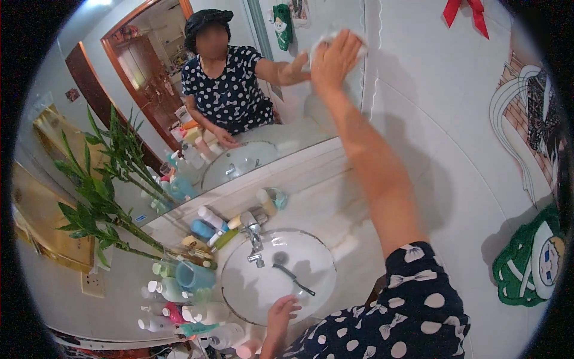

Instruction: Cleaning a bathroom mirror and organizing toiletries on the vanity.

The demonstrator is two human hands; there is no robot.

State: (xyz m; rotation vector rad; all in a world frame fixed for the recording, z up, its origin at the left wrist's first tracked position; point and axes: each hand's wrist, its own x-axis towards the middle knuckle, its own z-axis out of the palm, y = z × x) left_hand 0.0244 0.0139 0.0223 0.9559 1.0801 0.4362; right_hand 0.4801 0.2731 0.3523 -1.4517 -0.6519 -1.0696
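Pale, glossy wall tiles (421,78) fill the right of the head view, their edges bent by the fisheye and the corners lost in black. A large rectangular wall mirror (302,125) slants across the upper left and is cropped at the top.

At upper centre, the right hand (338,63) lies nearly flat against the glass, fingers extended and close together over a crumpled white cloth (362,49). Only the cloth's edges show, so its size and fabric are hard to judge. The left hand (283,311), at lower centre, is loosely curled, with no object visible in it; whether it touches the rim of the white oval ceramic basin (320,257) cannot be told. In the basin lies a thin dark-handled tool (293,279) of unclear kind, below a chrome tap (253,233).

A navy sleeve with white dots and bows (418,281) covers part of the pale marbled counter (353,242). Bottles and tubes (170,291) crowd the lower left around a translucent blue cup (196,275), overlapping one another; some are cut off below. A leafy green plant (86,194) hides part of the mirror.

Labels on the bottles are too small to read. A green textile ornament (517,272) at right shows no legible lettering.
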